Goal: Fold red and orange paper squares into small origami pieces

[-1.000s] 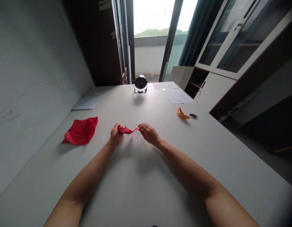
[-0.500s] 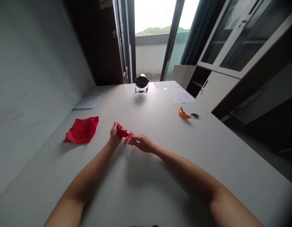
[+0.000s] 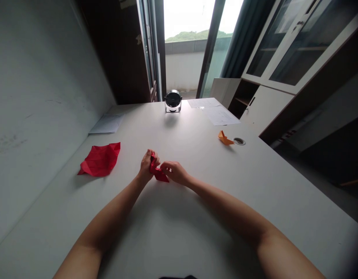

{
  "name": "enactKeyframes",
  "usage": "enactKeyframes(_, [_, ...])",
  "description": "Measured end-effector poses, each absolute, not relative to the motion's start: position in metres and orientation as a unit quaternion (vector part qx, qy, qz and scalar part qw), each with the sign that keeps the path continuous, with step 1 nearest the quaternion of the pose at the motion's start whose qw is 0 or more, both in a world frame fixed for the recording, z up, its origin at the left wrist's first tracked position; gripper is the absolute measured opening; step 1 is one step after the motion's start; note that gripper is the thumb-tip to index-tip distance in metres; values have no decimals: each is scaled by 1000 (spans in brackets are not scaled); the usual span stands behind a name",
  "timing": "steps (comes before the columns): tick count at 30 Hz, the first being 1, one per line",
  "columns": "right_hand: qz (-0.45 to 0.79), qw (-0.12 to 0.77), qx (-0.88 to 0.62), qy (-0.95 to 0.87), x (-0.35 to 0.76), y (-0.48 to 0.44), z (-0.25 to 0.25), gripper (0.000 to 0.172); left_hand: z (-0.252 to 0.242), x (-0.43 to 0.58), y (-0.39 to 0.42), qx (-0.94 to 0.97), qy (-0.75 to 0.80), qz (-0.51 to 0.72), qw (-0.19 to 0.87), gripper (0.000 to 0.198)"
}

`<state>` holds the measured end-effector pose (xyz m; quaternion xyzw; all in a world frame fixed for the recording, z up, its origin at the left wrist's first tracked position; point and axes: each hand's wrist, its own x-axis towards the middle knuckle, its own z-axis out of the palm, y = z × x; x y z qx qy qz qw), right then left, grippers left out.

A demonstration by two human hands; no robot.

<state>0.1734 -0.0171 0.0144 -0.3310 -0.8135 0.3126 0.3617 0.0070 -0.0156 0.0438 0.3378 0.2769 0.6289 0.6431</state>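
A crumpled, folded piece of red paper (image 3: pixel 160 175) is between my two hands, just above the white table (image 3: pixel 179 217). My left hand (image 3: pixel 148 164) is closed around its upper part, so some of it is hidden. From the other side, the fingers of my right hand (image 3: pixel 174 171) pinch the paper's right part, while a pointed corner hangs below them. Another creased sheet of red paper (image 3: pixel 100 159) lies to the left, apart from my hands.
A folded orange paper figure (image 3: pixel 225 138) lies at right beside a round cable hole (image 3: pixel 239 141). A small black fan-like device (image 3: pixel 173 101) stands at the back. White sheets (image 3: pixel 221 115) lie far right, others (image 3: pixel 107 124) by the left wall.
My left hand has moved slightly right, closer to my right hand. The red paper is turned, and its corner now points down to the right. My right fingers have closed on it.
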Motion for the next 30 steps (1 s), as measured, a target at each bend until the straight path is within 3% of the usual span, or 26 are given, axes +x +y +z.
enactKeyframes(4, [335, 347, -319, -816, 174, -18, 14, 12, 43, 8, -16, 328, 293, 642, 628, 39])
enactKeyframes(11, [252, 347, -304, -851, 175, -19, 15, 12, 42, 16, -18, 334, 337, 623, 621, 46])
enactKeyframes(18, [168, 386, -426, -801, 182, -13, 18, 9, 32, 20, -19, 389, 342, 635, 573, 41])
enactKeyframes(24, [134, 387, -472, -781, 189, -7, 21, 14, 20, 23, -19, 488, 346, 584, 549, 73])
enactKeyframes(30, [102, 358, -470, -800, 189, -6, 21, 9, 16, 20, -15, 508, 398, 570, 509, 51])
